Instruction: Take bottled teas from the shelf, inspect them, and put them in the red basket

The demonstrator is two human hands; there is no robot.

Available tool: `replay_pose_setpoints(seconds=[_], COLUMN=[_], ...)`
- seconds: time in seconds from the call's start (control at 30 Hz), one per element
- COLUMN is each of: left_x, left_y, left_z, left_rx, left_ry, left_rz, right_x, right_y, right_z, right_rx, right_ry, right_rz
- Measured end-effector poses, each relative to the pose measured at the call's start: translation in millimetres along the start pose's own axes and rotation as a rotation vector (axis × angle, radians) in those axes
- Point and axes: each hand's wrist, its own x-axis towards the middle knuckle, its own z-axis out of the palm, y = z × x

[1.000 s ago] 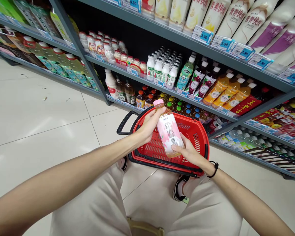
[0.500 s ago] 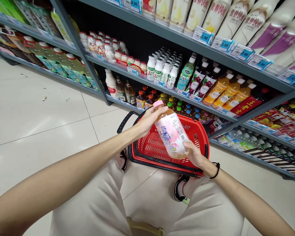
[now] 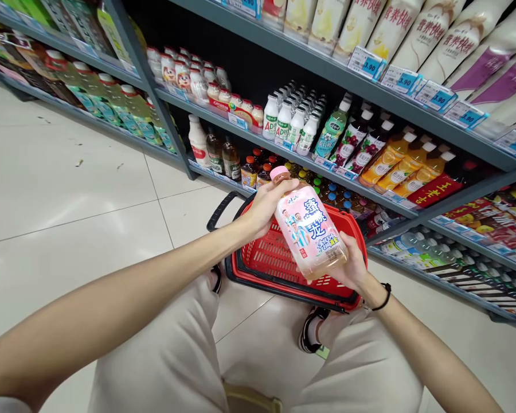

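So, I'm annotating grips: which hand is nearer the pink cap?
Left: the left hand holds the peach oolong bottle just below its pink cap; the right hand holds the bottle's base end, farther away.

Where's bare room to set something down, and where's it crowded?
Widest: floor between the lower-left bottles and left forearm, small scraps aside. Smaller: floor between the shoes. Crowded: the shelf of small white bottles and orange bottles, and the space over the basket, taken by the left hand, right hand and pink-capped bottle.
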Motion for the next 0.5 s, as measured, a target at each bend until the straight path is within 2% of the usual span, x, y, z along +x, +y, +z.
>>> replay_pose_setpoints(seconds=[0.1,0.2,0.37,0.5], left_x=[1,-2,-6,-5], left_y=[3,5,7,6], left_z=[-1.9,-3.3,-5.7,-9.9], left_rx=[0.043,0.087,0.123,0.135], left_ry=[0.096,0.127,0.055,0.000], left_rz=[0.027,0.039,0.022,0.051], right_x=[5,9,9,6], right_y=[3,7,14,13], right_z=[-1,3,11,13], right_rx=[-0.122,-0.204,-0.216,-0.217], right_ry=[0.093,0.154,0.165,0.228], right_rz=[-0.063,-0.092,-0.146,-0.163])
